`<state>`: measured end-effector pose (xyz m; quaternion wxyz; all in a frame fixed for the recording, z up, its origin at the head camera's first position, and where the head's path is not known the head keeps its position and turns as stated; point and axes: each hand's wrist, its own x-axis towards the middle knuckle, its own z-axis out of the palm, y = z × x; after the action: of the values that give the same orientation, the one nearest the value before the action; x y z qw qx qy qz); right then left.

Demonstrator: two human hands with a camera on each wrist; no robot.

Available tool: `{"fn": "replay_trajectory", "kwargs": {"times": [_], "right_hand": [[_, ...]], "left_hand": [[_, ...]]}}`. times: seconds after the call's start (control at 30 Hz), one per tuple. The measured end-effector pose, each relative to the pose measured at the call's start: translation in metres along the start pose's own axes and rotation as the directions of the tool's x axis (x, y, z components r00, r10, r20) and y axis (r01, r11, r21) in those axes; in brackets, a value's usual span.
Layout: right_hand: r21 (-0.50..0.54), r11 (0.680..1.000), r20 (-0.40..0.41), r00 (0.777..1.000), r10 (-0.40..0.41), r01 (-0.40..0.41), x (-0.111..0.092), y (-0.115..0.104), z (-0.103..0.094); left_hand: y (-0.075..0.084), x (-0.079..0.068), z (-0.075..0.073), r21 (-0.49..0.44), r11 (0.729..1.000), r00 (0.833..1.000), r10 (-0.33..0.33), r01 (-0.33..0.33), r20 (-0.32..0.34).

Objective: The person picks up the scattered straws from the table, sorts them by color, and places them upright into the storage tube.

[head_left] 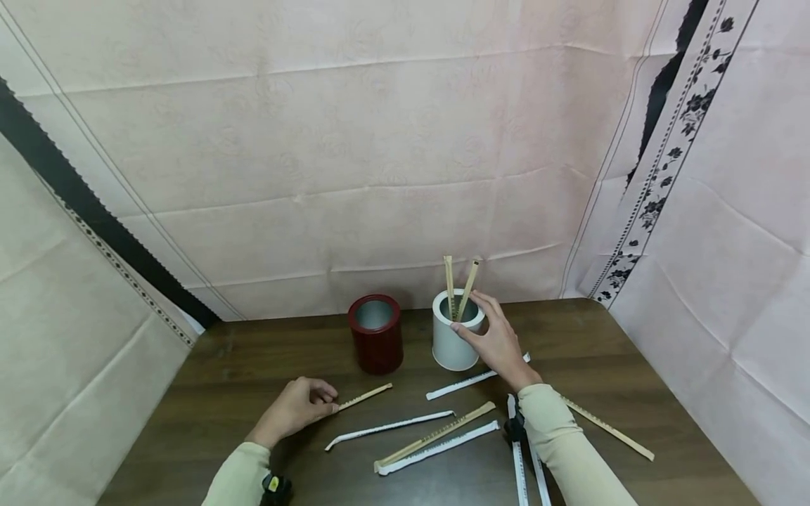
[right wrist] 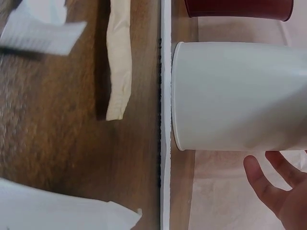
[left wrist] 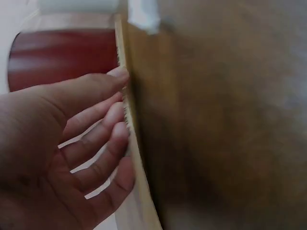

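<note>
Left of the white cup (head_left: 451, 346), the left hand (head_left: 299, 407) pinches a strip (head_left: 367, 397); the right hand (head_left: 497, 342) spreads at the cup's rim, whether gripping I can't tell.

Left canister (head_left: 378, 348), right canister (head_left: 449, 346) beside it at the worktop's (head_left: 272, 351) back, two strips (head_left: 449, 277) in the latter, right fingers (head_left: 490, 307) at its right side, one strip (head_left: 368, 397) before left canister, left fingers (head_left: 321, 387) at its left end, more strips (head_left: 435, 436) nearer and rightward

dk red cup (head_left: 377, 349), wht cup (head_left: 451, 346), tan strips (head_left: 365, 396), wht strips (head_left: 392, 425), brn wood-grain table (head_left: 253, 355), blk floral trim (head_left: 652, 208)
</note>
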<state>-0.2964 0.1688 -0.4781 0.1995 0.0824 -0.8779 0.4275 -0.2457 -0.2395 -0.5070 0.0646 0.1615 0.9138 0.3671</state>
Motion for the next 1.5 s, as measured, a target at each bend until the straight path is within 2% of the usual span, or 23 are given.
{"fn": "replay_trajectory", "kwargs": {"times": [0.13, 0.2, 0.27, 0.37, 0.43, 0.5, 0.57, 0.63, 0.73, 0.83, 0.93, 1.1, 1.17, 1.27, 1.3, 1.4, 1.5], "right_hand": [[0.002, 1.000, -0.004, 1.000, 0.001, -0.001, -0.001, 0.000, -0.001], [0.001, 1.000, -0.008, 1.000, 0.000, 0.000, -0.001, 0.000, -0.002], [-0.002, 1.000, -0.009, 1.000, 0.003, -0.003, -0.002, 0.001, -0.002], [-0.005, 1.000, -0.007, 1.000, 0.015, -0.015, -0.002, 0.001, -0.001], [-0.009, 1.000, -0.003, 1.000, 0.018, -0.018, -0.001, 0.001, 0.000], [-0.012, 1.000, -0.006, 1.000, 0.012, -0.012, 0.000, 0.000, 0.002], [-0.013, 1.000, -0.011, 1.000, 0.000, 0.000, 0.003, -0.001, 0.004], [-0.013, 1.000, -0.021, 1.000, -0.012, 0.012, 0.005, -0.003, 0.004], [-0.014, 1.000, -0.035, 0.999, -0.025, 0.024, 0.007, -0.004, 0.004], [-0.013, 1.000, -0.043, 0.999, -0.022, 0.021, 0.006, -0.004, 0.004], [-0.007, 1.000, -0.041, 0.999, -0.010, 0.009, 0.002, -0.001, 0.005], [-0.017, 1.000, -0.030, 1.000, -0.006, 0.006, -0.004, 0.002, 0.009], [-0.023, 1.000, -0.033, 0.999, -0.008, 0.007, -0.005, 0.002, 0.010], [-0.030, 1.000, -0.046, 0.999, -0.003, 0.001, -0.005, 0.002, 0.009], [-0.030, 1.000, -0.047, 0.999, -0.001, 0.000, -0.004, 0.002, 0.008], [-0.032, 0.999, -0.050, 0.999, 0.003, -0.005, -0.002, 0.001, 0.005], [-0.033, 0.999, -0.040, 0.999, 0.010, -0.012, -0.003, 0.002, 0.004]], "left_hand": [[0.007, 0.001, 0.012, 0.118, 0.993, 1.000, -0.003, 0.006, -0.028], [0.013, -0.001, 0.016, 0.208, 0.978, 0.999, 0.024, -0.018, -0.025], [0.016, -0.002, 0.020, 0.312, 0.948, 0.997, 0.074, -0.066, -0.014], [0.018, -0.003, 0.024, 0.452, 0.876, 0.984, 0.176, -0.167, 0.023], [0.019, -0.003, 0.024, 0.508, 0.833, 0.971, 0.237, -0.220, 0.033], [0.024, -0.002, 0.021, 0.522, 0.815, 0.959, 0.283, -0.250, 0.017], [0.034, 0.001, 0.016, 0.508, 0.821, 0.947, 0.319, -0.261, -0.030], [0.050, 0.005, 0.010, 0.471, 0.841, 0.933, 0.347, -0.265, -0.094], [0.083, 0.013, 0.000, 0.369, 0.884, 0.906, 0.376, -0.288, -0.194], [0.118, 0.023, -0.008, 0.269, 0.903, 0.875, 0.405, -0.336, -0.267], [0.151, 0.037, -0.011, 0.186, 0.900, 0.839, 0.435, -0.394, -0.328], [0.201, 0.070, -0.012, 0.105, 0.869, 0.767, 0.478, -0.483, -0.428], [0.220, 0.089, -0.012, 0.069, 0.860, 0.756, 0.480, -0.505, -0.446], [0.242, 0.119, -0.008, 0.007, 0.858, 0.775, 0.466, -0.513, -0.427], [0.247, 0.129, -0.005, -0.008, 0.860, 0.787, 0.464, -0.511, -0.407], [0.254, 0.156, 0.010, -0.023, 0.875, 0.830, 0.449, -0.483, -0.331], [0.249, 0.174, 0.032, -0.008, 0.902, 0.882, 0.419, -0.431, -0.217]]}}
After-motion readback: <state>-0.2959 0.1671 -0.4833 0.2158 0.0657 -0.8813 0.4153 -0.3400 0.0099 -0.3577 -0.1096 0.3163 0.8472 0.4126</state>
